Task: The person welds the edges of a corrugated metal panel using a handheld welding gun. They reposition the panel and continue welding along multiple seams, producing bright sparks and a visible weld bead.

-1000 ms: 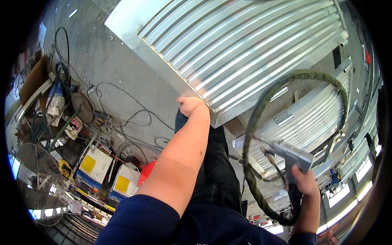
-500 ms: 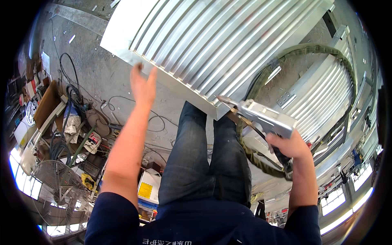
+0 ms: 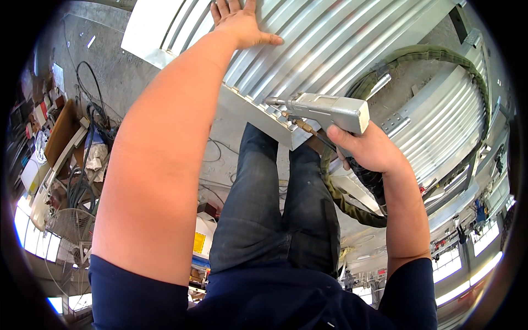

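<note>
My left hand (image 3: 240,25) lies palm down, fingers spread, on a silvery ribbed metal panel (image 3: 316,58) in front of my legs. In my right hand (image 3: 374,149) is a handheld welding gun (image 3: 330,108), gripped by its dark handle with the thumb along its rear. The gun's nozzle points left, at the panel's near flanged edge (image 3: 256,113), close to the ends of the ribs. Whether the tip touches the metal I cannot tell. A thin dark line with a brass fitting (image 3: 304,126) runs under the gun's body.
A thick green-sleeved cable (image 3: 426,53) loops on the right, around part of another ribbed panel (image 3: 437,129). Black cables (image 3: 91,99) and clutter lie at left, with a wire-guarded fan (image 3: 69,231) at lower left. My legs stand against the panel's near edge.
My left hand has moved up and right from beside the panel's edge onto its ribs. The welding gun has shifted left and upward along the near edge, still held in my right hand.
</note>
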Demonstrator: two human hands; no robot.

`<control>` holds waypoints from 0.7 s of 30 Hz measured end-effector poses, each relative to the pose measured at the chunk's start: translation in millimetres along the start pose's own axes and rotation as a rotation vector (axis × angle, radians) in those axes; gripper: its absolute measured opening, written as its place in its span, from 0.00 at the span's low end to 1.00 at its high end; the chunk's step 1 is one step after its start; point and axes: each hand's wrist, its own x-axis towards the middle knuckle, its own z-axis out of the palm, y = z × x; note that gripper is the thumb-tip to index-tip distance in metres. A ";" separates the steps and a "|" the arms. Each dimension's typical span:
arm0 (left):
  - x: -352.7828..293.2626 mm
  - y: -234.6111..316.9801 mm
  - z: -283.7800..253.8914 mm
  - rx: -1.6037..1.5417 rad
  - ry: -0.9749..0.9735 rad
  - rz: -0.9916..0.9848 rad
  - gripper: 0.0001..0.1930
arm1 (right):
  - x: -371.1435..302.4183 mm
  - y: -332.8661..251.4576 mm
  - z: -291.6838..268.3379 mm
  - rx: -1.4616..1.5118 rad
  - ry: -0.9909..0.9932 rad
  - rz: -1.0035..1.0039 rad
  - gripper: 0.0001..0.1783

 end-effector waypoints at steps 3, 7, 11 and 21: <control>2.4 -3.2 3.2 -0.041 0.006 0.007 0.71 | 8.4 -3.7 3.9 -0.055 0.050 -0.067 0.31; 0.4 -1.0 1.0 -0.055 0.012 0.014 0.69 | 18.1 -7.9 4.2 -0.001 -0.011 0.001 0.31; 2.4 -3.5 1.8 -0.056 0.018 0.019 0.69 | 26.2 -4.7 6.8 -0.016 -0.022 0.004 0.32; 0.6 -4.5 -2.4 -0.050 0.000 0.032 0.68 | 31.2 -8.0 13.3 -0.025 -0.023 0.042 0.30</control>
